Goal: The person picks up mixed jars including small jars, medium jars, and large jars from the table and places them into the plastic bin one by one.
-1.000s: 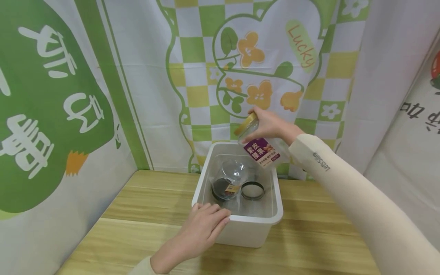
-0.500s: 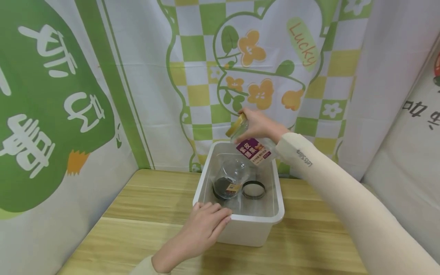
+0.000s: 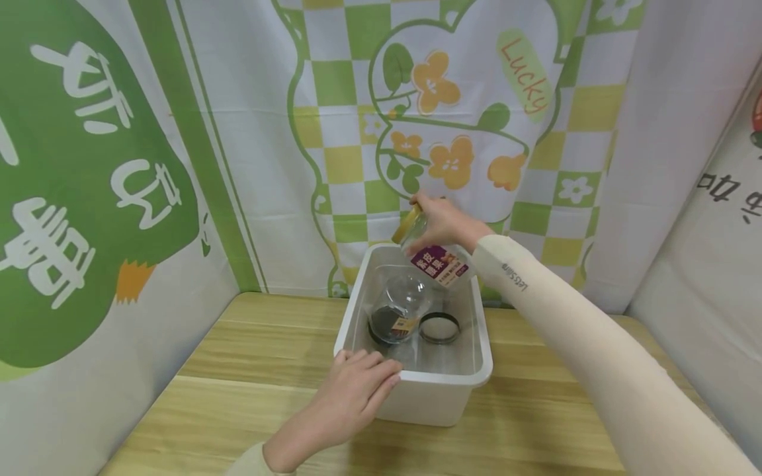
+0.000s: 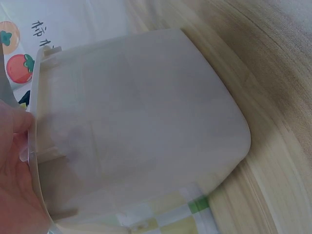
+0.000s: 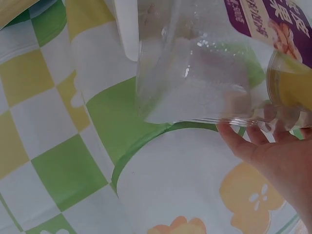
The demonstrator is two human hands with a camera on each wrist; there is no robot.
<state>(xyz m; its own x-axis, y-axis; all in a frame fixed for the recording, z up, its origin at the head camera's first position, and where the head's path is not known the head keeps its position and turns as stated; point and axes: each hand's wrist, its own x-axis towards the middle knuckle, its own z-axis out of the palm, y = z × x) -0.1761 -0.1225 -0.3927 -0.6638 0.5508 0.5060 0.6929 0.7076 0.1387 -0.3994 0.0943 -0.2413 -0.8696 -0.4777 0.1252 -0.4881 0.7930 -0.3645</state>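
Note:
In the head view, my right hand point(image 3: 443, 221) grips a clear plastic jar point(image 3: 443, 266) near its yellow lid point(image 3: 407, 225). The jar is tilted, lid end up and to the left, over the far right part of a white plastic bin point(image 3: 440, 379). It has a purple label, and its see-through wall point(image 5: 195, 83) fills the top of the right wrist view. My left hand point(image 3: 357, 390) holds the bin's near rim, fingers hooked over the edge. From the left wrist, the bin's outer wall point(image 4: 146, 107) shows beside that hand.
Inside the bin lie a rounded clear container point(image 3: 405, 297) with a dark end and a black round ring point(image 3: 439, 342). The bin stands on a wooden table point(image 3: 256, 370). Behind it hangs a green and white checked cloth point(image 3: 336, 86).
My right hand has moved the jar left over the bin, then slightly lower. My left hand stays on the near rim.

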